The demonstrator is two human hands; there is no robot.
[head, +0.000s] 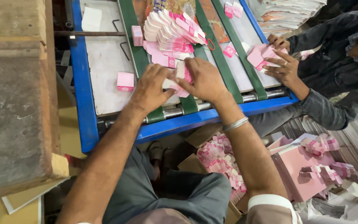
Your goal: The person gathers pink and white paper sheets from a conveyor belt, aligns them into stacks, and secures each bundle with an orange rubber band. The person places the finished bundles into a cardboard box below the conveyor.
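My left hand (152, 88) and my right hand (204, 79) meet over the near end of a blue-framed conveyor table (83, 95). Both close together on a small stack of flat pink-and-white cartons (182, 74). Just beyond them a long fanned row of the same flat cartons (172, 31) lies across a green belt (129, 37). A single pink carton (125, 81) lies on the white surface left of my left hand, and another pink carton (137, 35) sits farther up. A metal bangle (235, 123) is on my right wrist.
A co-worker in a dark jacket at the right has a hand (284, 66) on pink cartons (260, 56). An open cardboard box of bundled cartons (220, 159) sits by my knees. Pink sheets with bundles (307, 166) lie on the floor. A large concrete block (15, 95) stands left.
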